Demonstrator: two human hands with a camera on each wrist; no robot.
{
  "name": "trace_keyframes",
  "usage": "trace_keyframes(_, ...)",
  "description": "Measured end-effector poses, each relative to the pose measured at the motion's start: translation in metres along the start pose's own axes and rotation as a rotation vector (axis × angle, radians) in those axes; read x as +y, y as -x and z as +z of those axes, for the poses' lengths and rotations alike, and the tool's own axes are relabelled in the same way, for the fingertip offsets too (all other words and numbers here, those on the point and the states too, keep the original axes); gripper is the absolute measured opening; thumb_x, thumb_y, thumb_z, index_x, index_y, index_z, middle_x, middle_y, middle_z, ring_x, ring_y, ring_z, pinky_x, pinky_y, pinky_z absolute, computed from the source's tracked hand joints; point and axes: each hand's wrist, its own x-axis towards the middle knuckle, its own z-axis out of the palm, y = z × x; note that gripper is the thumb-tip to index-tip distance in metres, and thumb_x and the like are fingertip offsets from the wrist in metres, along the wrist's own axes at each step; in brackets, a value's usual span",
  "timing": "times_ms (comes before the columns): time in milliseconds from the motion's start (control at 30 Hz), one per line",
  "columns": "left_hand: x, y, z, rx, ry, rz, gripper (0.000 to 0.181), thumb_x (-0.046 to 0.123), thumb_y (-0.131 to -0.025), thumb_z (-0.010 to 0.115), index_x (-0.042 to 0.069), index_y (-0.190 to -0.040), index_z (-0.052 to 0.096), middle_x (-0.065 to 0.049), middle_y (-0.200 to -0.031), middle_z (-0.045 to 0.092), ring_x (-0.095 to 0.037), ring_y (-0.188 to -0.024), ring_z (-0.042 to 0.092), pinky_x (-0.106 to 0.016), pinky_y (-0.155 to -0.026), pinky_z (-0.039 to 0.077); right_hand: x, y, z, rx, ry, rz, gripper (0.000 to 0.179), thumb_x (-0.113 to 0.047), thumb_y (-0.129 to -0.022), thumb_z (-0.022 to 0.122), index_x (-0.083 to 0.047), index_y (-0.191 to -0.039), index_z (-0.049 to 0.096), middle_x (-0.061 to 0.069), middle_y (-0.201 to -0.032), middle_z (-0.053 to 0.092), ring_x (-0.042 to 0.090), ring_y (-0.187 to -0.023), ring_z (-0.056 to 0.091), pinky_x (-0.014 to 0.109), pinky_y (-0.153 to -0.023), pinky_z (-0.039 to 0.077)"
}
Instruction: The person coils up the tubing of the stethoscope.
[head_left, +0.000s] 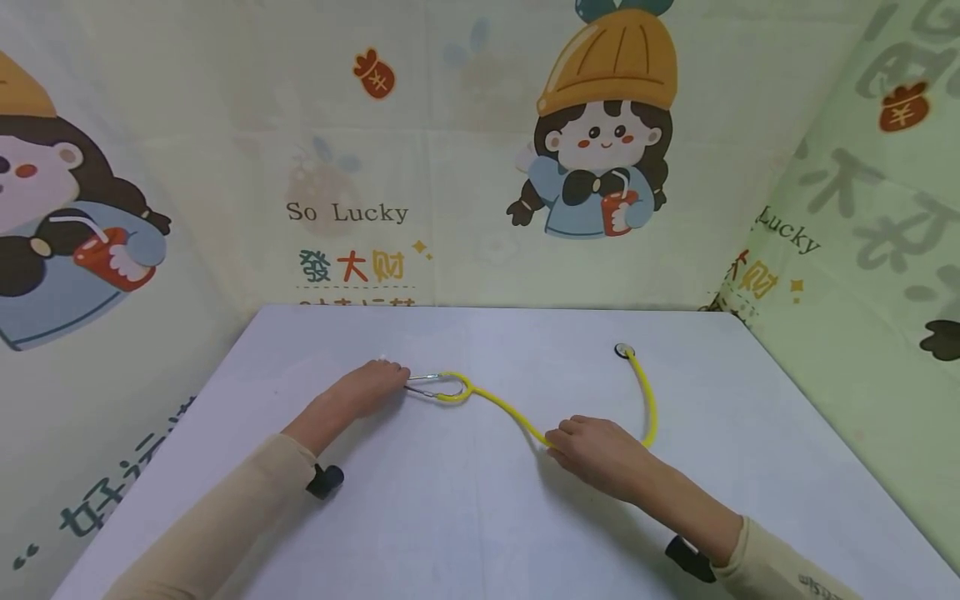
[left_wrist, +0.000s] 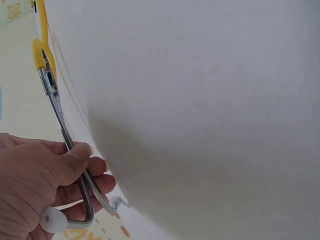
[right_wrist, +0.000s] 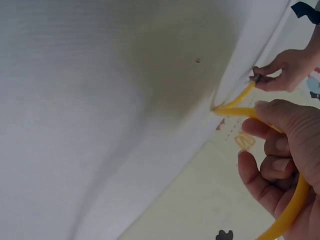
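Observation:
A stethoscope with yellow tubing (head_left: 510,410) stretches between the two hands over the white table. My left hand (head_left: 375,386) pinches its metal ear tubes (left_wrist: 59,117) between thumb and fingers, close to the white ear tips (left_wrist: 53,220). The ear tubes cross each other at the fingers. Farther right, my right hand (head_left: 600,456) grips the tubing partway along, the thumb pressed on it in the right wrist view. From there the tubing curves up and back to the round chest piece (head_left: 624,351), seen at the back right of the table.
The white table (head_left: 450,517) ends at a cloth backdrop (head_left: 465,192) printed with cartoon figures and lettering. More printed cloth hangs along the left and right sides. A black wrist device (head_left: 325,482) sits under the left sleeve, another (head_left: 690,558) under the right.

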Motion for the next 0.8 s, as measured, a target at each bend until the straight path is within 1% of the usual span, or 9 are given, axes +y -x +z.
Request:
trace_keyframes(100, 0.005, 0.004, -0.005, -0.012, 0.047, -0.01, 0.014, -0.002, -0.094, 0.069, 0.002, -0.107, 0.066, -0.01, -0.094, 0.067, -0.021, -0.084, 0.06, -0.036, -0.085, 0.055, -0.001, -0.002, -0.004, 0.073, 0.02, -0.107, 0.013, -0.01, -0.086, 0.081, -0.011, -0.092, 0.068, -0.006, -0.078, 0.062, 0.007, -0.069, 0.053, 0.019, -0.059, 0.046)
trace_keyframes(200, 0.011, 0.008, -0.009, -0.022, 0.087, -0.012, 0.01, -0.001, -0.094, 0.069, 0.003, -0.103, 0.066, -0.007, -0.087, 0.065, -0.018, -0.077, 0.056, -0.034, -0.079, 0.054, -0.002, -0.005, -0.01, 0.128, 0.054, -0.195, 0.016, -0.01, -0.085, 0.082, -0.01, -0.094, 0.068, -0.005, -0.079, 0.062, 0.008, -0.07, 0.054, 0.018, -0.061, 0.047)
trace_keyframes(367, 0.021, 0.012, -0.011, -0.008, 0.137, -0.007, 0.007, -0.002, -0.095, 0.067, 0.003, -0.1, 0.068, -0.006, -0.082, 0.063, -0.017, -0.073, 0.054, -0.033, -0.073, 0.053, -0.008, -0.009, -0.022, 0.177, 0.105, -0.27, 0.019, -0.012, -0.085, 0.083, -0.011, -0.097, 0.069, -0.006, -0.078, 0.058, 0.007, -0.07, 0.051, 0.018, -0.062, 0.046)
trace_keyframes(500, 0.029, 0.015, -0.009, 0.041, 0.193, -0.002, 0.008, -0.002, -0.094, 0.069, 0.004, -0.098, 0.071, -0.004, -0.079, 0.064, -0.016, -0.071, 0.054, -0.033, -0.071, 0.052, -0.015, -0.013, -0.031, 0.185, 0.14, -0.325, 0.02, -0.015, -0.085, 0.083, -0.012, -0.095, 0.067, -0.008, -0.074, 0.052, 0.006, -0.068, 0.046, 0.017, -0.061, 0.042)
trace_keyframes(567, 0.034, 0.016, -0.008, 0.08, 0.216, 0.026, 0.007, -0.002, -0.093, 0.07, 0.004, -0.096, 0.072, -0.003, -0.078, 0.065, -0.015, -0.069, 0.054, -0.032, -0.069, 0.052, -0.019, -0.016, -0.036, 0.186, 0.152, -0.359, 0.021, -0.015, -0.085, 0.083, -0.012, -0.092, 0.064, -0.009, -0.072, 0.049, 0.006, -0.066, 0.042, 0.016, -0.06, 0.039)
trace_keyframes(667, 0.041, 0.016, -0.008, 0.133, 0.243, 0.086, 0.004, 0.002, -0.093, 0.071, 0.005, -0.093, 0.074, -0.002, -0.075, 0.066, -0.013, -0.065, 0.052, -0.029, -0.065, 0.05, -0.025, -0.021, -0.042, 0.194, 0.159, -0.401, 0.024, -0.015, -0.085, 0.084, -0.013, -0.089, 0.06, -0.009, -0.07, 0.046, 0.006, -0.065, 0.038, 0.015, -0.06, 0.036)
trace_keyframes(733, 0.045, 0.016, -0.007, 0.158, 0.251, 0.122, 0.003, 0.003, -0.093, 0.072, 0.005, -0.092, 0.074, -0.001, -0.074, 0.066, -0.011, -0.063, 0.05, -0.026, -0.062, 0.048, -0.03, -0.025, -0.047, 0.2, 0.162, -0.424, 0.024, -0.016, -0.086, 0.083, -0.015, -0.09, 0.06, -0.01, -0.071, 0.047, 0.006, -0.066, 0.038, 0.015, -0.061, 0.035)
trace_keyframes(800, 0.049, 0.015, -0.005, 0.168, 0.251, 0.144, 0.003, 0.006, -0.094, 0.072, 0.005, -0.093, 0.074, 0.0, -0.074, 0.067, -0.01, -0.062, 0.048, -0.024, -0.061, 0.047, -0.034, -0.031, -0.052, 0.203, 0.17, -0.444, 0.023, -0.02, -0.087, 0.083, -0.017, -0.091, 0.061, -0.011, -0.074, 0.05, 0.006, -0.067, 0.039, 0.015, -0.062, 0.036)
